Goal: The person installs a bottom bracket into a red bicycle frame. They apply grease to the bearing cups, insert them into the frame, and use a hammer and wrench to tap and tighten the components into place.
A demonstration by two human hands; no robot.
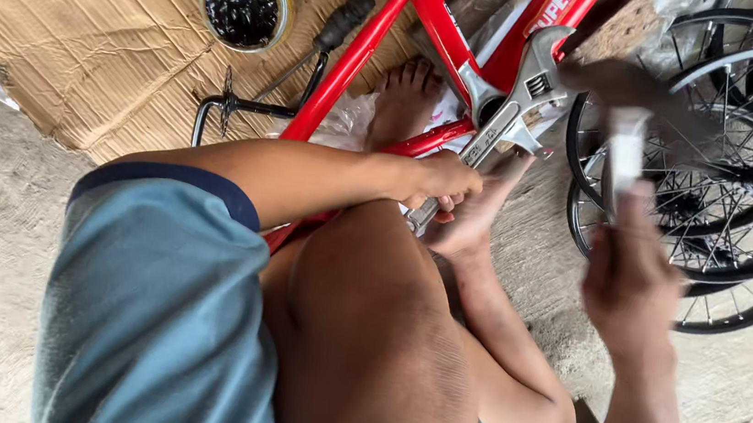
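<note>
My left hand [442,179] grips the wrench [507,114] on the red frame [433,10]; my right hand [630,268] clutches a blurred hammer [630,107]. A glancing blow could hit my foot [475,216].

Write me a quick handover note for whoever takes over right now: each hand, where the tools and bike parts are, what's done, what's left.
Left hand: shut on the handle of the adjustable wrench, whose jaws sit at a fitting on the red bicycle frame.
Right hand: gripping a hammer, raised and motion-blurred above the wrench.
Both bare feet rest against the frame.
Nearby: two spoked wheels at right; a round tin of dark grease and a screwdriver on the cardboard.
Done: wrench seated.
Left: cannot tell if the fitting has turned; wheels are not mounted.
</note>
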